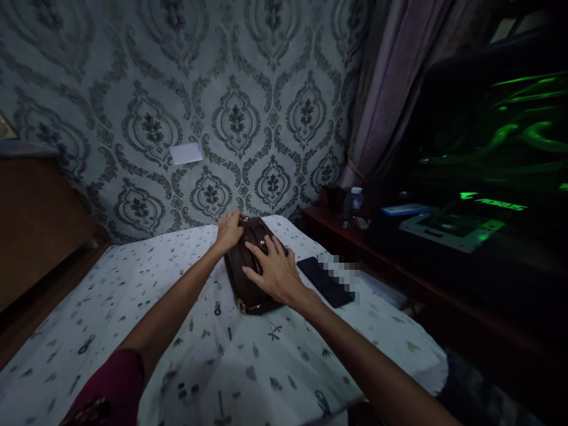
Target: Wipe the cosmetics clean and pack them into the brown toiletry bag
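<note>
A dark brown leather bag (244,278) lies on a bed covered by a white patterned sheet (177,355). My left hand (229,231) is closed on the bag's far end, fingers curled around its top edge. My right hand (276,269) rests flat on the bag's upper side with the fingers spread, pressing down on it.
A black phone (323,281) lies on the sheet just right of the bag. A dark side table (337,228) with a plastic bottle (354,204) stands to the right, beside a curtain. A dark unit with green lights (488,177) fills the right. Patterned wallpaper is behind.
</note>
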Tool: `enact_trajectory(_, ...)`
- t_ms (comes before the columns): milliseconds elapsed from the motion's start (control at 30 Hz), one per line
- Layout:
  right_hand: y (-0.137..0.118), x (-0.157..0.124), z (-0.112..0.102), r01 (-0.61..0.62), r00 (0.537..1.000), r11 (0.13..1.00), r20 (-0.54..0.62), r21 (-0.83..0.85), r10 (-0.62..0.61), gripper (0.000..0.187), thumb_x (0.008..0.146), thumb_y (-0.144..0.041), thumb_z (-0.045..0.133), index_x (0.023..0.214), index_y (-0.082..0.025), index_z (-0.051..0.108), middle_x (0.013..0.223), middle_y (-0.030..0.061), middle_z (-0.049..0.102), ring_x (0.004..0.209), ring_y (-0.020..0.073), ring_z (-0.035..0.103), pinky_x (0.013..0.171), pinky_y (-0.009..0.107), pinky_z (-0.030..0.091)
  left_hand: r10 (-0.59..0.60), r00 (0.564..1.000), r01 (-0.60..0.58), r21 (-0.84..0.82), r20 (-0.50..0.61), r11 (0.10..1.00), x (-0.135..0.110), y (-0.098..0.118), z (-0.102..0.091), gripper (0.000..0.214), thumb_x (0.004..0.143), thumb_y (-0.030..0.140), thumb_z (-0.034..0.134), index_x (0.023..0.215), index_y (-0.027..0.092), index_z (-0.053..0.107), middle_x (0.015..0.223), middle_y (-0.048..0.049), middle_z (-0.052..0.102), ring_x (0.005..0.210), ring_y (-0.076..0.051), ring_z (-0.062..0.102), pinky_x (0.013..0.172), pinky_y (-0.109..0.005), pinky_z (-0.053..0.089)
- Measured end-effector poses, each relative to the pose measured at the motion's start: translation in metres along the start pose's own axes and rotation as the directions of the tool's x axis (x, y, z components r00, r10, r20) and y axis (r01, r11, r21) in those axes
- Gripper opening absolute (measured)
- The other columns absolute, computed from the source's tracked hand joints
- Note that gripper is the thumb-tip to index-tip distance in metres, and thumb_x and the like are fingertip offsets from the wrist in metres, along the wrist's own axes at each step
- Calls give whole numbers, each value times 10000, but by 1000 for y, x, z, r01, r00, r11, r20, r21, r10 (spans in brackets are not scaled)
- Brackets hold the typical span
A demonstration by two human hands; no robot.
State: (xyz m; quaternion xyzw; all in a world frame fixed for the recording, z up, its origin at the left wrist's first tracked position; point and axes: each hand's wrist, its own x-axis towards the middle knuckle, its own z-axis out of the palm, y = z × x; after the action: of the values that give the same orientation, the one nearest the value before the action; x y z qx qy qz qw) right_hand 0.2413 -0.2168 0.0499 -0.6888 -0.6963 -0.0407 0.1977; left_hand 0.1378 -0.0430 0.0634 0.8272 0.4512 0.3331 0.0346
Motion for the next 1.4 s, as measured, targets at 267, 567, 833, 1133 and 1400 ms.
enact_trajectory(267, 1, 0, 2, -5, 1000, 1000, -11, 2, 5, 596, 904, -518, 544, 1456, -325, 431, 1560, 185, 331, 1468, 371, 225, 1082, 605, 260, 5, 1000, -5, 0, 30, 1000, 11, -19, -23, 147, 833, 258, 576, 783, 165, 678, 714, -21, 658, 736, -182, 584, 693, -275, 418)
enact_trajectory(567, 3, -2, 2, 5, 1000, 1000, -21, 12, -5, 595, 906, -543, 520, 1455, -334, 428, 1562, 178, 327, 1470, 370, 216, 1086, 609, 245, -7, 998, 6, 28, 62, 1000, 9, -7, -21, 273, 881, 307, 489, 732, 166, 669, 649, -24, 622, 679, -189, 577, 617, -273, 372)
enact_trajectory(833, 2, -2, 3, 7, 999, 1000, -34, 25, -6, 621, 898, -574, 521, 1465, -345, 411, 1571, 183, 311, 1475, 363, 208, 1098, 603, 239, 57, 993, -61, 32, 99, 998, 12, 13, -30, 178, 799, 241, 547, 881, 188, 695, 843, -44, 693, 837, -210, 606, 711, -277, 421)
enact_trajectory(1133, 11, -21, 11, -54, 993, 998, -105, 14, 55, 801, 898, -560, 525, 1508, -84, 318, 1572, 223, 292, 1472, 327, 241, 1161, 518, 246, 63, 982, -60, -24, 176, 998, 35, 39, 3, 196, 780, 358, 664, 824, 172, 709, 718, 0, 654, 744, -182, 583, 655, -256, 410)
enact_trajectory(1400, 17, -21, 19, -49, 977, 998, -205, 50, 58, 736, 911, -561, 499, 1431, -44, 440, 1495, 228, 421, 1412, 346, 334, 1152, 503, 292, -13, 997, 15, -28, 73, 1000, 33, 41, 12, 147, 830, 300, 620, 879, 184, 696, 841, -49, 683, 836, -208, 595, 709, -276, 413)
